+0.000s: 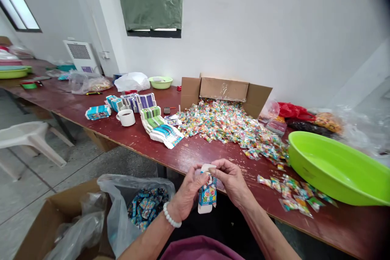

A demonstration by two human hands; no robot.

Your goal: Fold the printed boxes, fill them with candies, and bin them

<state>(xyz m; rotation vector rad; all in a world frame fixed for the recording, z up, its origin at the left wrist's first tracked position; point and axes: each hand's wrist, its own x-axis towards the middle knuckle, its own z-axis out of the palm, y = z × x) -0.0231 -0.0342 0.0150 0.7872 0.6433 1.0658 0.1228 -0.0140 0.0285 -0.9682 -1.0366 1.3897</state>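
Observation:
A small blue printed carton [207, 193] stands upright between my two hands at the near edge of the red-brown table [143, 140]. My left hand [188, 192], with a white bead bracelet at the wrist, grips the carton's side. My right hand [230, 179] pinches the white flap at the carton's top. A big heap of small colourful packets [231, 128] lies on the table beyond my hands. Several loose packets [294, 196] lie to the right, in front of a lime-green basin [335, 168].
Stacks of flat printed cartons [158, 124] and a white cup [126, 117] lie left of the heap. An open cardboard box [225, 89] lies behind it. On the floor at lower left stands a cardboard box [45, 223] with a plastic bag of finished cartons [146, 207]. A white plastic chair [29, 136] is farther left.

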